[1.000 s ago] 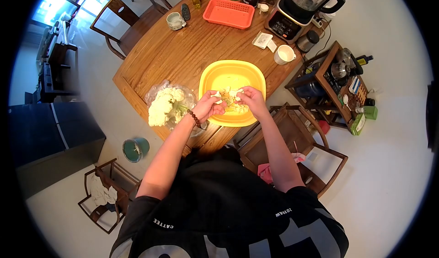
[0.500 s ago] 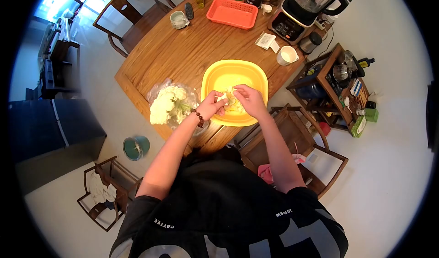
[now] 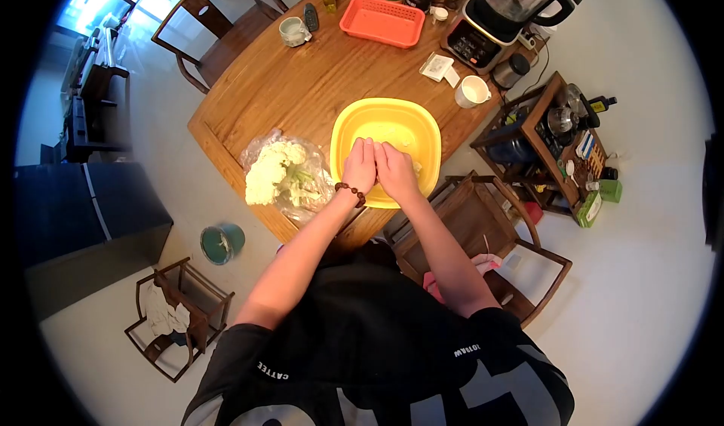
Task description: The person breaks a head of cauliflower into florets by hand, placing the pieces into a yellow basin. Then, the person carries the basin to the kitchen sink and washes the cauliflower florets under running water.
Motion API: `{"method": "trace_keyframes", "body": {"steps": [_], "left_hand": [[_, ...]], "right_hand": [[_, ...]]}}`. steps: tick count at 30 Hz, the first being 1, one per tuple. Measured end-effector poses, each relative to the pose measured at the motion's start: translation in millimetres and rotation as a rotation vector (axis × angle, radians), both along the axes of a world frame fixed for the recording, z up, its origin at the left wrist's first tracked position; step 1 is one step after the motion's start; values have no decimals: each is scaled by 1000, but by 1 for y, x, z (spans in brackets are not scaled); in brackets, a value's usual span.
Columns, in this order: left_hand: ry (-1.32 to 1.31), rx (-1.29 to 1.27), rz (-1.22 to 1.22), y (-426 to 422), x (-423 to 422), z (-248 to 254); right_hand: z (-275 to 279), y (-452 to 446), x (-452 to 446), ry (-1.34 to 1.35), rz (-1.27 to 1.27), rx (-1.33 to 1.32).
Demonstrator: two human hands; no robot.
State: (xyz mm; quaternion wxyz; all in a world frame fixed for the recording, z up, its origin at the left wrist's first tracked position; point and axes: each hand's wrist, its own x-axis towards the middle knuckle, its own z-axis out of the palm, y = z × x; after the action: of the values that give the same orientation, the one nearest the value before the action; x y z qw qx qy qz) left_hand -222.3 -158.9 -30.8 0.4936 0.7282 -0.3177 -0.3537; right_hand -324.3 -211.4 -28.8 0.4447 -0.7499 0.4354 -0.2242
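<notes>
Over the near half of a yellow basin, my left hand and my right hand are pressed together side by side, fingers closed and pointing away from me. Whatever lies between them is hidden beneath the hands. A beaded bracelet circles my left wrist. Small pale cauliflower pieces show inside the basin. Left of it, a large cauliflower with its pale green stalk rests on a clear plastic bag.
The wooden table also carries a red basket, a blender, a white cup, a grey-green mug and a remote. A chair stands close on the right; a green bin is on the floor.
My hands have come together from apart, the left moving right and the right moving left. The cauliflower pieces they were handling are now covered from view.
</notes>
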Motion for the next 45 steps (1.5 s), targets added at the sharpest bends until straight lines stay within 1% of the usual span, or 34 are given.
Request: {"method": "trace_keyframes", "body": {"steps": [2,3,4,5,6,7,8,9,10,11,12,14,16,17,19,22,26,29,31,32,34,35,36,37,38,40,41,43,44,45], "left_hand": [[-25,-20,-44,-1,6,-11],[-52,-40,-86,-1,8,-14],[-54,-40,-88,-3,8,-7],[145,-4,-60,-5,8,0],[345,34,-32,-6,7,5],[345,34,-33,-7,8,5],[413,41,-32,-8,11,4],[481,50,-32,-8,13,3],[482,52,-36,-7,15,2],[727,22,47,-8,18,1],[970,-9,133,-8,21,2],[960,14,135,-7,22,2],[820,182,91,-8,19,4],[822,183,93,-6,19,0],[974,100,84,-6,20,-11],[911,110,13,-6,21,-20],[888,118,67,-4,21,-21],[826,127,80,-1,22,-32],[645,210,-12,-1,23,-41],[647,206,-9,0,21,-50],[621,91,-74,3,18,-56],[622,86,-73,5,18,-58],[440,212,-147,7,17,-35],[254,336,-219,8,17,-20],[256,334,-216,8,17,-16],[509,113,-68,11,17,-13],[509,114,-63,13,19,-15],[566,-4,-288,20,21,-23],[566,-8,-285,19,21,-27],[678,-15,-221,18,20,-27]], "right_hand": [[-8,1,1,-258,-17,102],[-18,0,0,-259,-20,104],[-28,-2,-2,-328,-24,277],[-37,-3,-4,-397,-28,451],[-30,-3,-3,-397,-29,451],[-16,-2,0,-476,-65,543],[-9,-3,2,-556,-101,635],[-16,-4,0,-557,-103,634],[-27,-6,-3,-660,-133,766],[-37,-10,-8,-765,-160,895],[-34,-12,-12,-766,-162,892],[-30,-14,-21,-612,-226,743],[-25,-17,-27,-589,-183,704],[-24,-18,-31,-569,-148,660],[-34,-17,-38,-532,-160,641],[-42,-18,-48,-459,-191,596],[-30,-15,-50,-384,-178,551],[-10,-8,-46,-428,-123,569],[2,-4,-42,-462,-121,603],[6,-2,-41,-494,-121,637],[14,2,-37,-513,-122,616],[17,2,-35,-534,-127,596],[13,2,-36,-532,-125,593],[5,1,-36,-441,-149,473],[-2,0,-38,-350,-172,354],[-3,-2,-41,-319,-168,355],[-4,-2,-40,-289,-165,355],[-7,0,-37,-290,-158,330],[-7,-1,-36,-294,-153,298],[-9,-2,-35,-293,-150,295]]}}
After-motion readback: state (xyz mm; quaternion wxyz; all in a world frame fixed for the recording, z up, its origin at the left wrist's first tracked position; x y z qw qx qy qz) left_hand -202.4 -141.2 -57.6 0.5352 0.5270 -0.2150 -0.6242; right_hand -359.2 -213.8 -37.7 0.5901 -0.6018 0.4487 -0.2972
